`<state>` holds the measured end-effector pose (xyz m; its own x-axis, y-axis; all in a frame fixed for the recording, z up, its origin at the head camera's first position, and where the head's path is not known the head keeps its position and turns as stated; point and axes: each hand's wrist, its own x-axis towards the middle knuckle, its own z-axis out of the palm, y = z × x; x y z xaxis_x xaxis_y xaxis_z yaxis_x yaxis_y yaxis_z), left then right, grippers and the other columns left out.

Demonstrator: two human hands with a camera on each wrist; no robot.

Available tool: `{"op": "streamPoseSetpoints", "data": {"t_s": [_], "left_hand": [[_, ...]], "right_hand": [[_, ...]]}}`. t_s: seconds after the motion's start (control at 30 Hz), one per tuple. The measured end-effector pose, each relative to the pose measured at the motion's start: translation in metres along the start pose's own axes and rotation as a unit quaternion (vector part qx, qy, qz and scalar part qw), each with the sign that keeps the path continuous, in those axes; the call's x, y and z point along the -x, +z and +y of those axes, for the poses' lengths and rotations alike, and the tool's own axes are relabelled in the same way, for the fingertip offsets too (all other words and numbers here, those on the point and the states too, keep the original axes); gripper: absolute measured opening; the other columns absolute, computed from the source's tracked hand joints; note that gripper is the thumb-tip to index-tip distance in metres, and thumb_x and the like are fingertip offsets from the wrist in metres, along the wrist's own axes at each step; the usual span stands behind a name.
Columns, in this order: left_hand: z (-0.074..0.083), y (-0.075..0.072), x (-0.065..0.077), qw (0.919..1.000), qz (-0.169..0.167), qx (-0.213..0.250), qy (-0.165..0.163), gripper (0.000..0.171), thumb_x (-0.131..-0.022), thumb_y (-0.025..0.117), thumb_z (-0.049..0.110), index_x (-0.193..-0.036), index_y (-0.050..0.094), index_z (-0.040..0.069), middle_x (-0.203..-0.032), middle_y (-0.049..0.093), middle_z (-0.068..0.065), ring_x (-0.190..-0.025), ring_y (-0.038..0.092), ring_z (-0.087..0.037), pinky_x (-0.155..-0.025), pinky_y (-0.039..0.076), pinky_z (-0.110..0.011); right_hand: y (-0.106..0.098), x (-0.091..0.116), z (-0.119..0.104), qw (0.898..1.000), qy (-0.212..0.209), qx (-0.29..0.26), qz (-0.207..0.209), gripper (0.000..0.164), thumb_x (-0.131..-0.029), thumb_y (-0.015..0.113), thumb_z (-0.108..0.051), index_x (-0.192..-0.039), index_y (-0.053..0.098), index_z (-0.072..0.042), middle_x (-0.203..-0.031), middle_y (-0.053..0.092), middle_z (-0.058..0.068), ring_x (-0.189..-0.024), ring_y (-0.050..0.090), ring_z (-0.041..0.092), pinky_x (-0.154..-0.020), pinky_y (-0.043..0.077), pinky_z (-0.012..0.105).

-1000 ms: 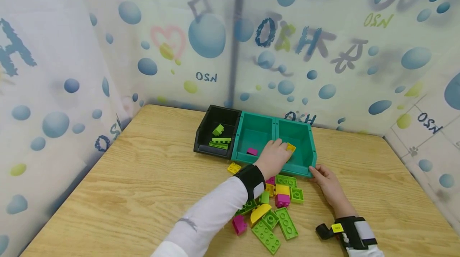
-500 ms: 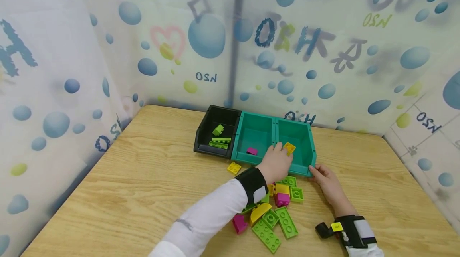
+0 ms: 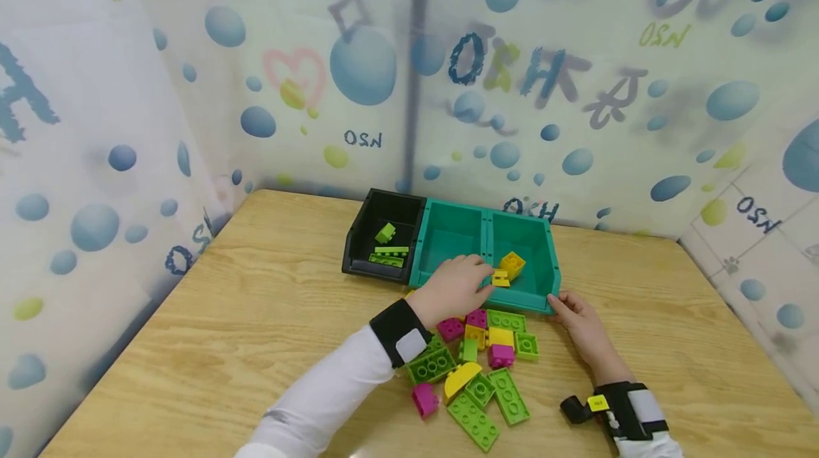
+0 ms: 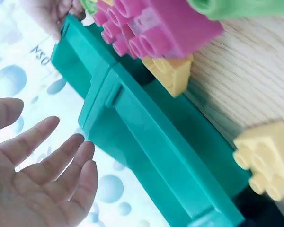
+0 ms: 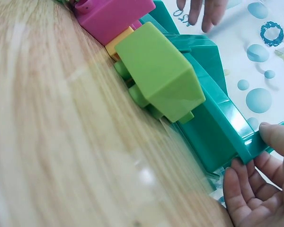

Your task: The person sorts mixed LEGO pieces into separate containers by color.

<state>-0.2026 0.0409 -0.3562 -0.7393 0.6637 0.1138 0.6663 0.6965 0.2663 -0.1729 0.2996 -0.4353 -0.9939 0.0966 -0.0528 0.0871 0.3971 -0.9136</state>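
My left hand (image 3: 451, 289) hovers over the front of the middle teal bin (image 3: 453, 230). Its fingers are spread and hold nothing, as the left wrist view shows of the same hand (image 4: 47, 175). Just right of the fingertips, yellow bricks (image 3: 512, 265) lie in the right teal bin (image 3: 525, 230). With thumb above and fingers below, my right hand (image 3: 581, 326) grips that bin's front right corner, seen closely in the right wrist view with the hand (image 5: 267, 184) at the teal edge (image 5: 248, 142).
Left of the teal bins stands a black bin (image 3: 358, 245) with several green bricks (image 3: 391, 252). A loose pile lies in front, including a green brick (image 3: 473, 421), a magenta brick (image 3: 425, 400) and a yellow rounded brick (image 3: 462, 380). A patterned sheet (image 3: 307, 159) backs the wooden table (image 3: 211, 330).
My left hand has let go of a yellow brick in the right teal bin and moved left. The magenta brick in the middle bin is now hidden behind it. My right hand keeps its grip.
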Motion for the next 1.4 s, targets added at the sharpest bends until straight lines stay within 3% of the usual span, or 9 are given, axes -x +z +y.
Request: {"op": "streamPoseSetpoints", "data": {"t_s": [0.43,0.83,0.97,1.23,1.4], "left_hand": [[-0.042,0.003,0.034,0.9956,0.041,0.077,-0.034,0.034,-0.097,0.054,0.027,-0.125,0.058,0.008,-0.123,0.061,-0.009,-0.113,0.058,-0.023,-0.095,0.047,-0.037],[-0.056,0.008,0.049,0.9928,0.044,0.099,-0.051,0.032,-0.095,0.058,0.024,-0.120,0.061,0.004,-0.116,0.062,-0.010,-0.104,0.060,-0.023,-0.089,0.049,-0.037],[-0.057,0.007,0.051,0.9929,0.028,0.104,-0.050,0.032,-0.095,0.058,0.025,-0.119,0.061,0.005,-0.115,0.062,-0.010,-0.104,0.059,-0.023,-0.090,0.049,-0.037],[-0.050,0.003,0.058,0.9911,-0.039,0.109,-0.065,0.038,-0.096,0.055,0.030,-0.126,0.059,0.006,-0.127,0.059,-0.011,-0.118,0.054,-0.026,-0.100,0.043,-0.039],[-0.044,0.003,0.063,0.9908,-0.062,0.086,-0.085,0.034,-0.097,0.051,0.034,-0.109,0.066,0.006,-0.102,0.065,-0.007,-0.094,0.059,-0.021,-0.086,0.048,-0.035]], "right_hand": [[0.000,0.000,0.000,1.000,0.010,0.000,-0.001,0.040,-0.100,0.046,-0.034,-0.107,0.051,0.005,-0.091,0.053,-0.008,-0.082,0.053,0.000,-0.076,0.047,0.017],[0.001,0.001,-0.001,1.000,0.010,-0.002,-0.001,0.040,-0.100,0.046,-0.034,-0.107,0.052,0.004,-0.091,0.053,-0.010,-0.082,0.054,-0.001,-0.076,0.047,0.016],[0.000,0.000,0.000,1.000,0.010,-0.002,0.001,0.040,-0.100,0.046,-0.034,-0.108,0.052,0.006,-0.091,0.053,-0.010,-0.082,0.054,-0.001,-0.076,0.047,0.016],[-0.001,0.000,0.000,1.000,0.012,0.010,-0.006,0.043,-0.100,0.045,-0.035,-0.110,0.051,0.006,-0.092,0.053,-0.009,-0.083,0.053,-0.001,-0.076,0.047,0.017],[-0.001,-0.001,-0.001,1.000,0.013,0.012,-0.006,0.043,-0.100,0.045,-0.035,-0.110,0.051,0.006,-0.091,0.053,-0.009,-0.082,0.053,-0.001,-0.076,0.047,0.016]]}}
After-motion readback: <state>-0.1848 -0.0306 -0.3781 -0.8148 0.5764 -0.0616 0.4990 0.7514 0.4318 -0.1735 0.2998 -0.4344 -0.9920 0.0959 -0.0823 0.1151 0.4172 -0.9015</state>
